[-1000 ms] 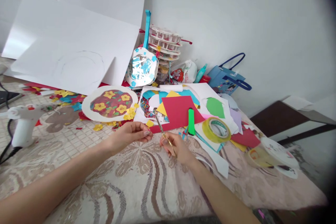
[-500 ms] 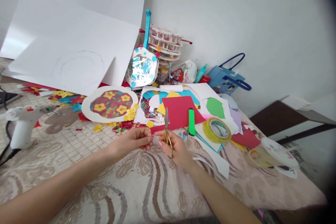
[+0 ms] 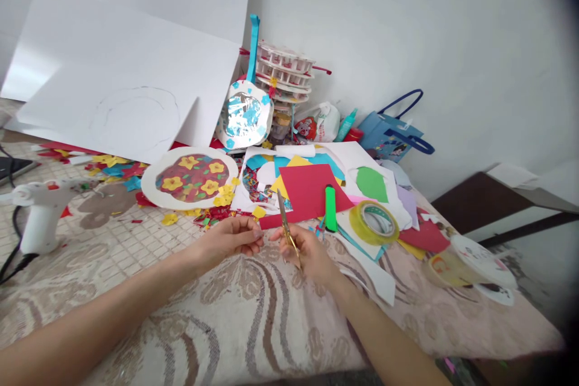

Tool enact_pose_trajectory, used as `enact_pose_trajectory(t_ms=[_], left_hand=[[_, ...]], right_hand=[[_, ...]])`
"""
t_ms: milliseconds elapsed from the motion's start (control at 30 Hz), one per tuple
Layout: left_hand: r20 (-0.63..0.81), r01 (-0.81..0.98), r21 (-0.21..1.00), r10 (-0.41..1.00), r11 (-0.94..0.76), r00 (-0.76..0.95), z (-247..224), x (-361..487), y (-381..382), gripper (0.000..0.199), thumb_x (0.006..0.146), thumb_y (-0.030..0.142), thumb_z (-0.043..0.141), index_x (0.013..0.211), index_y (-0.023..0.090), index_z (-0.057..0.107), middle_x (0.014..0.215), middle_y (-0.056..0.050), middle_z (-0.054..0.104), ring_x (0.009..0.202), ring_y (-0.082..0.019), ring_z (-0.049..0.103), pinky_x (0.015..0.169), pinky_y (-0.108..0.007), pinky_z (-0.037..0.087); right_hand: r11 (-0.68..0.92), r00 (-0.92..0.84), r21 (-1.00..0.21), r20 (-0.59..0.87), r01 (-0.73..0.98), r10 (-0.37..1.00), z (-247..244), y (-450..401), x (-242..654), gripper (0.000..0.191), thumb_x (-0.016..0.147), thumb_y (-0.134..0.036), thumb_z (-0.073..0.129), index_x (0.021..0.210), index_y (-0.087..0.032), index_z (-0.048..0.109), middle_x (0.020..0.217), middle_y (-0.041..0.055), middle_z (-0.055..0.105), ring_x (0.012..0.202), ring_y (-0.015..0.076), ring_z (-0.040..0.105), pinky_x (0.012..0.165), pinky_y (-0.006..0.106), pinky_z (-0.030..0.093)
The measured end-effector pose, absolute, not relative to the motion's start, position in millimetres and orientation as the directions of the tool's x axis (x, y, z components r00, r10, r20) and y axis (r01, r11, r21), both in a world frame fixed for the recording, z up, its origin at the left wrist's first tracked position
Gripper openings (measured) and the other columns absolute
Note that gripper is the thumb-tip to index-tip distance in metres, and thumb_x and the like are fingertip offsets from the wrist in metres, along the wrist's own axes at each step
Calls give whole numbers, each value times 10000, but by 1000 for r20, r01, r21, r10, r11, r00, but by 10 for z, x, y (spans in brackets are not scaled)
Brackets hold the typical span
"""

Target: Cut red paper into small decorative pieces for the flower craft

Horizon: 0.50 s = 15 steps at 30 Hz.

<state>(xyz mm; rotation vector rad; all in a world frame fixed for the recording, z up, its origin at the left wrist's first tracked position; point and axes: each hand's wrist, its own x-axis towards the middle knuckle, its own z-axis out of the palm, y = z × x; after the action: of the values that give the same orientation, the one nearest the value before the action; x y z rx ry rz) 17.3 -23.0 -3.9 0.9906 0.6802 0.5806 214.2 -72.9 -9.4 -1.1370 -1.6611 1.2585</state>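
In my right hand (image 3: pixel 307 253) I hold gold-handled scissors (image 3: pixel 285 223), their blades pointing up and away from me. My left hand (image 3: pixel 239 236) is beside it, thumb and fingertips pinched together; whatever they pinch is too small to make out. A small gap separates the two hands. Just beyond them lie a red paper sheet (image 3: pixel 307 193) and a narrow red strip (image 3: pixel 280 219). A bright green cutter-like tool (image 3: pixel 330 208) rests on the paper, with a roll of yellow tape (image 3: pixel 373 222) to its right.
A white oval piece with yellow flowers (image 3: pixel 156 199) lies left of centre, near scattered paper scraps (image 3: pixel 169 219). A white glue gun (image 3: pixel 38 217) stands at far left. White boards (image 3: pixel 136 60) lean behind. At back right is a blue bag (image 3: pixel 384 132); a tub (image 3: pixel 452 265) stands at right.
My right hand has drawn slightly right, away from my left hand. The scissors have tilted, with their tips now leaning left. My left hand stays nearly in place, still pinched.
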Motion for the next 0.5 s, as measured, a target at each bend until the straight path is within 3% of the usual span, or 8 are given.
enact_pose_trajectory(t_ms=[133, 267, 500], left_hand=[[-259, -186, 865, 732, 467, 630, -50, 150, -190, 197, 718, 278, 686, 739, 142, 545, 728, -21, 653, 595, -79, 584, 587, -192, 453], [-259, -219, 857, 758, 466, 599, -52, 105, -142, 136, 763, 248, 645, 762, 138, 566, 782, -45, 670, 664, -93, 619, 615, -186, 477], [-279, -237, 850, 784, 470, 554, -45, 64, -101, 90, 753, 181, 654, 783, 133, 583, 771, -54, 687, 709, -112, 649, 647, -185, 517]], right_hand=[[153, -393, -932, 13, 328, 920, -46, -699, 2276, 377, 841, -536, 412, 850, -165, 481, 614, -27, 439, 499, 89, 373, 476, 214, 321], [359, -555, -788, 26, 500, 831, 54, -698, 2355, 416, 881, -537, 292, 801, -172, 475, 697, 6, 469, 582, 112, 400, 540, 233, 342], [415, -612, -681, -62, 604, 789, 51, -656, 2429, 495, 833, -614, 324, 620, -176, 411, 547, -32, 398, 491, 96, 330, 469, 219, 261]])
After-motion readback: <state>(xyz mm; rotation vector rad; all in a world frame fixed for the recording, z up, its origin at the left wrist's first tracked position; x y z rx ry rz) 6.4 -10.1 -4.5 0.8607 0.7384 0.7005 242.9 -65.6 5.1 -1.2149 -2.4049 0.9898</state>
